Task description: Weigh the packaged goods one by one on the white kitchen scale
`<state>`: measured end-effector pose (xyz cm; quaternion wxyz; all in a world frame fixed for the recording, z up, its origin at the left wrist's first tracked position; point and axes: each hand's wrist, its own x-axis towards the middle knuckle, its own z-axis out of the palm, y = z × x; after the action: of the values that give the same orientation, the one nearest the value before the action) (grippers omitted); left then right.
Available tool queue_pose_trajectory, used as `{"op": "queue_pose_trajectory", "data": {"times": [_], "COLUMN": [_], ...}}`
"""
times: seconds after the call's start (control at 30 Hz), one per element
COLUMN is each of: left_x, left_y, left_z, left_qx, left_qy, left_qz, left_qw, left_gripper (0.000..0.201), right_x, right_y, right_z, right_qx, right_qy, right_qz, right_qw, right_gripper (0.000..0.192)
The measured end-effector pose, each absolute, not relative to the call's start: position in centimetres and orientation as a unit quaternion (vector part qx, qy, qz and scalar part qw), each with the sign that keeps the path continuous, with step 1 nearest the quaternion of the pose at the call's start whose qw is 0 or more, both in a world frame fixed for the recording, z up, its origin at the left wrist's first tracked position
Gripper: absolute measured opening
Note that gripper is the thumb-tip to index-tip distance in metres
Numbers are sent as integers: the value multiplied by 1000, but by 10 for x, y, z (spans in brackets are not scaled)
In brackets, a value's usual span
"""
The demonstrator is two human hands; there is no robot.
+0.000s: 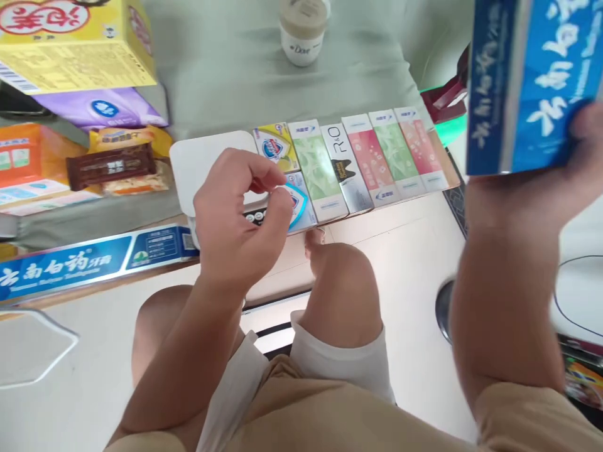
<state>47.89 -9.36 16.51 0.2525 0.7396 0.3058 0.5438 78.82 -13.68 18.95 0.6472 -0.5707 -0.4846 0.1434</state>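
A long blue toothpaste carton (89, 258) lies at the left edge. The left hand (240, 220) hovers with curled fingers, holding nothing, just over a small blue-and-white soap box (301, 204) — beside it a row of pastel boxes (377, 157). The right hand (586, 135) grips a raised big blue cardboard box (522, 81).

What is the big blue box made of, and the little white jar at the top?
The blue box in the right hand looks like glossy printed cardboard: flat sides, sharp edges. The white jar looks like smooth plastic with a beige lid, though blur leaves that unsure.
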Motion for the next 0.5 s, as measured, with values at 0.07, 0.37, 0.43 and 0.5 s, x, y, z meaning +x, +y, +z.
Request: {"op": "queue_pose_trajectory", "data": {"times": [0.07,0.37,0.43,0.5], "left_x": [488,498,498,499], "left_y": [-92,-93,-94,-95], "left_z": [162,167,166,164], "left_qx": [759,776,777,783], "left_qy": [295,350,362,357], "left_qz": [532,482,472,467], "left_qw": [233,207,208,203], "left_gripper": [18,14,15,16], "right_x": [842,925,927,932], "right_y": [-145,-151,-155,-156], "right_z": [177,80,74,67], "right_qx": [-582,-694,-700,-711], "right_qy": [-359,-225,-266,-308], "right_qz": [163,83,68,52], "right_qw": [711,679,659,630], "right_gripper": [30,21,31,36]}}
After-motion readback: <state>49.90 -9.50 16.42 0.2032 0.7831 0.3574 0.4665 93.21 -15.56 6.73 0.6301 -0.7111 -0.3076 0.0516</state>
